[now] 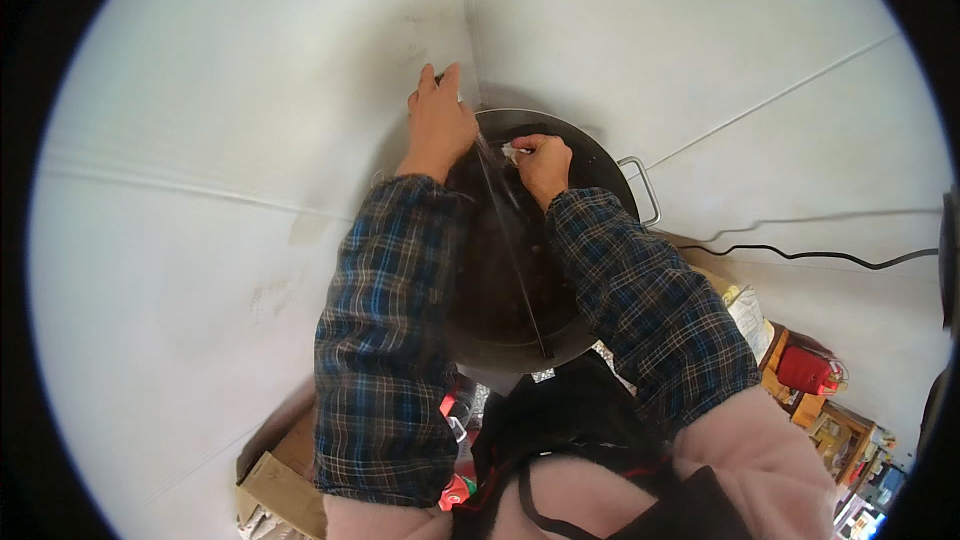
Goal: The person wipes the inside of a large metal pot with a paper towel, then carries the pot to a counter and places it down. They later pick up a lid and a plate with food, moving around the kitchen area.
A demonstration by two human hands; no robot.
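Observation:
Below me is a wide, dark, round pan (575, 345) with a pale metal loop handle (645, 190) on its right side. My left hand (440, 130) is raised at the pan's far left rim, its fingers bent round a small dark piece that is mostly hidden. From beneath that hand, a thin, shiny straight edge (516, 257) slants across the pan to its near rim; I cannot tell what it belongs to. Over the far part of the pan, my right hand (543, 166) pinches a small white wad (513, 153), close to the upper end of that edge.
Pale walls (250, 70) meet in a corner behind the pan. At the right, a black cable (800, 255) runs along the wall. A cardboard box (285, 495) is at lower left. Toward the lower right are wooden shelves (835, 430) and a red object (805, 370).

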